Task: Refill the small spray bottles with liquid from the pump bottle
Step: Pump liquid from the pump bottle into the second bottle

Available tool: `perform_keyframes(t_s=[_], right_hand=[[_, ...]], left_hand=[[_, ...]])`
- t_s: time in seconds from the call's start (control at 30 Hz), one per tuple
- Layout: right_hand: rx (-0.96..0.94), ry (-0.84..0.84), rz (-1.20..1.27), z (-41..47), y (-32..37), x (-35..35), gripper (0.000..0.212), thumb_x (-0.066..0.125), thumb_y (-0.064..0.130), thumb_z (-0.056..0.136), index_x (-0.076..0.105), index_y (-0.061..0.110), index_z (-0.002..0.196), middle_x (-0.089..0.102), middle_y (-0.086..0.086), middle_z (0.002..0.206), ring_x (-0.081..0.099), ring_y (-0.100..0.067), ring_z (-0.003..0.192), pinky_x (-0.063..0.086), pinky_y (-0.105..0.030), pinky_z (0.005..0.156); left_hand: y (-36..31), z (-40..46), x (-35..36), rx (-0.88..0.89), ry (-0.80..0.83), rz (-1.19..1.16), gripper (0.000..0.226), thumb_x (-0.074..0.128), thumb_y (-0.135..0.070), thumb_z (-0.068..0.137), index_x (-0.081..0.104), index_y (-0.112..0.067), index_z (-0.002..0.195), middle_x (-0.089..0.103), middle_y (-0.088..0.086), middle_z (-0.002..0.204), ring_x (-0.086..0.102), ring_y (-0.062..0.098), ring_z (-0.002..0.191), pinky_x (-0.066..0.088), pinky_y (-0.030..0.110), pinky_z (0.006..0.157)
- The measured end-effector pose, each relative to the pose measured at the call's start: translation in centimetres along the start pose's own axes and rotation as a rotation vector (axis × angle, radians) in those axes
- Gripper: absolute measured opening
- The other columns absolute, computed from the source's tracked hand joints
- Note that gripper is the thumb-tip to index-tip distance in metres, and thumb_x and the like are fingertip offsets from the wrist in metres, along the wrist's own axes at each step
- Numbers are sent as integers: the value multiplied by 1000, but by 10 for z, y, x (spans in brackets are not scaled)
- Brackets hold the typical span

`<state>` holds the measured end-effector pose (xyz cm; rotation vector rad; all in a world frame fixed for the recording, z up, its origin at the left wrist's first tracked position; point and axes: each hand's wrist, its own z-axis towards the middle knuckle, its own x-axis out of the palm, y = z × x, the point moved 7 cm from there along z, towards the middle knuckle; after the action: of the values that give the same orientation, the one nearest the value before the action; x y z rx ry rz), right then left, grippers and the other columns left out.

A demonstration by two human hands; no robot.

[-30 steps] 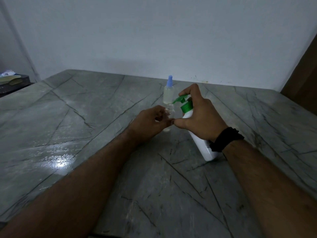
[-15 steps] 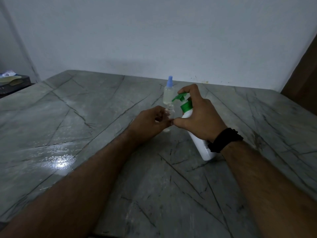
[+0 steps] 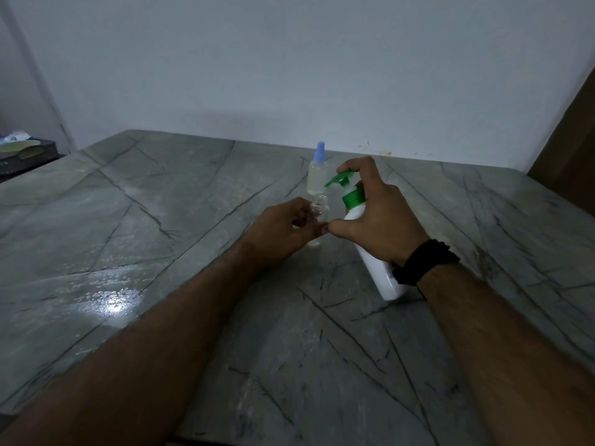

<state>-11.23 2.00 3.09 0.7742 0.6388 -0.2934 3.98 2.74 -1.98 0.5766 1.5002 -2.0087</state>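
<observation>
Both forearms reach in from the lower corners and meet just right of the frame's centre. The left hand [image 3: 283, 228] has its fingers curled round a small clear spray bottle [image 3: 318, 209] with no cap, holding it upright with its open neck facing up. The right hand [image 3: 376, 217], a dark band [image 3: 425, 262] at its wrist, grips the white pump bottle [image 3: 380, 268], thumb low beside the left fingers and a finger resting on top of the green pump head [image 3: 339, 180]. The pump bottle leans, base toward the lower right on the grey stone table [image 3: 161, 252], nozzle pointing left over the small bottle's neck. A second spray bottle [image 3: 317, 175] with a blue cap stands upright just behind. No label or writing can be read
</observation>
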Motion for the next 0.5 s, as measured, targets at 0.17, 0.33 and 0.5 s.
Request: perform_keyframes(t_s=[0.17, 0.33, 0.5], right_hand=[[6, 27, 25, 0, 0, 2, 70, 86, 25, 66, 41, 28, 119, 63, 11, 91, 64, -9, 72, 48, -18, 60], [3, 17, 1, -1, 0, 2, 69, 85, 26, 67, 41, 28, 120, 64, 10, 90, 64, -10, 72, 48, -19, 60], [8, -3, 10, 0, 0, -1, 71, 84, 26, 65, 42, 30, 122, 66, 6, 92, 65, -15, 73, 55, -30, 63]], left_hand=[[0, 0, -1, 4, -2, 13, 35, 66, -38, 88, 61, -19, 116, 66, -3, 112, 61, 9, 100, 46, 23, 82], [0, 1, 0, 0, -3, 18, 35, 65, -40, 87, 61, -20, 116, 66, -5, 111, 60, 7, 97, 43, 16, 75], [0, 0, -1, 0, -8, 7, 34, 66, -40, 87, 61, -21, 114, 66, -6, 108, 60, 7, 96, 41, 13, 71]])
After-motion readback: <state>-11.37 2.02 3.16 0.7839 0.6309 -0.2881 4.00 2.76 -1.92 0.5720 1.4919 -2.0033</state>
